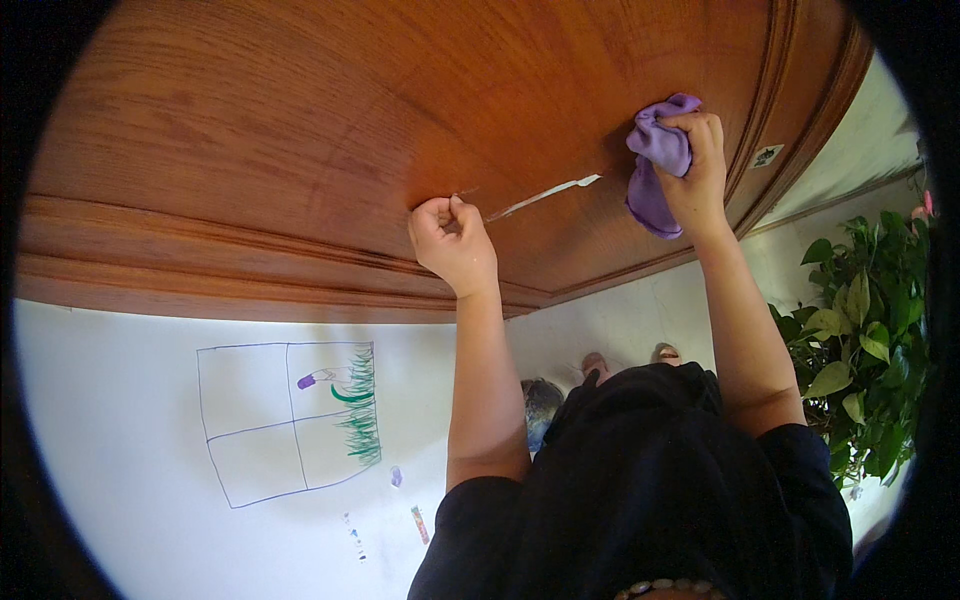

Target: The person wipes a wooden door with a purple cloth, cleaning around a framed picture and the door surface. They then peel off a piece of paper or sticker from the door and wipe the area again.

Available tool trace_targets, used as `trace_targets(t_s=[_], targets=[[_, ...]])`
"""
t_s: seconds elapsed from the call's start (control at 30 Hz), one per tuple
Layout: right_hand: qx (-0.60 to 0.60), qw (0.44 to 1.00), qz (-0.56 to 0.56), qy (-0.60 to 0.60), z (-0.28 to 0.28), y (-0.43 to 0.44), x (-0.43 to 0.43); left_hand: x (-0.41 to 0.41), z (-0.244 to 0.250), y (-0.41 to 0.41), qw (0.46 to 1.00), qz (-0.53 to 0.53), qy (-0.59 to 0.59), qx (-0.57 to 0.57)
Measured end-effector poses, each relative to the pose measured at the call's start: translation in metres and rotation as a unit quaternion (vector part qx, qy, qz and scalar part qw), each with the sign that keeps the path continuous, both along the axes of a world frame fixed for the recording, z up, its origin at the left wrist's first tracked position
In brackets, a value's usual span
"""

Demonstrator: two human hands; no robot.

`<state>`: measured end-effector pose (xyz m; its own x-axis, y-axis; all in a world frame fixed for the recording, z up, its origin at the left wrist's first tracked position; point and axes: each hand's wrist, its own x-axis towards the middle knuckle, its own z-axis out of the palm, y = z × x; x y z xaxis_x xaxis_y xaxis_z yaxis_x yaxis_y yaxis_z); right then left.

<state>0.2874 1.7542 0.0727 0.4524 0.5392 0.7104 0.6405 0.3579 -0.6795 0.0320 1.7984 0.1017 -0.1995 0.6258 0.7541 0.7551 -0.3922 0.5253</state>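
Note:
Before me is a brown wood-grain door panel point(300, 112) with moulded edges. My left hand point(459, 247) is curled against it, thumb by the bent fingers, at the left end of a thin white strip or streak point(550, 196). Nothing shows clearly in that hand; the inside of its fingers is partly hidden. The streak runs slantwise up to the right and is whitest and widest at its right end. Further right, my right hand point(701, 169) grips a bunched purple cloth point(660, 146) against the panel, with a fold hanging down below the fingers.
A small sticker point(766, 156) is on the door's right moulding. Leafy potted greenery point(862, 322) stands at the right. On the white wall point(135, 420) at the left is a drawn window-like grid point(292, 421) with green strokes, and several small stickers point(419, 525) are near it. My feet point(595, 364) show below.

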Motion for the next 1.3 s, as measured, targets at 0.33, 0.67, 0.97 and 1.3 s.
trace_targets(t_s=[0.33, 0.67, 0.97, 1.3], targets=[[-0.01, 1.0, 0.009, 0.005, -0.004, 0.001, 0.004, 0.011, 0.002, 0.001, 0.998, 0.002, -0.068, -0.015], [-0.025, 0.999, 0.036, -0.012, -0.002, -0.001, 0.01, 0.088, -0.047, -0.024, 0.974, -0.104, 0.197, 0.044], [-0.038, 0.998, 0.057, -0.003, 0.0, -0.001, 0.013, 0.09, -0.062, -0.009, 0.972, -0.083, 0.2, 0.093], [-0.03, 0.998, 0.051, -0.006, -0.001, 0.0, 0.012, 0.075, -0.068, -0.012, 0.986, -0.101, 0.102, 0.088]])
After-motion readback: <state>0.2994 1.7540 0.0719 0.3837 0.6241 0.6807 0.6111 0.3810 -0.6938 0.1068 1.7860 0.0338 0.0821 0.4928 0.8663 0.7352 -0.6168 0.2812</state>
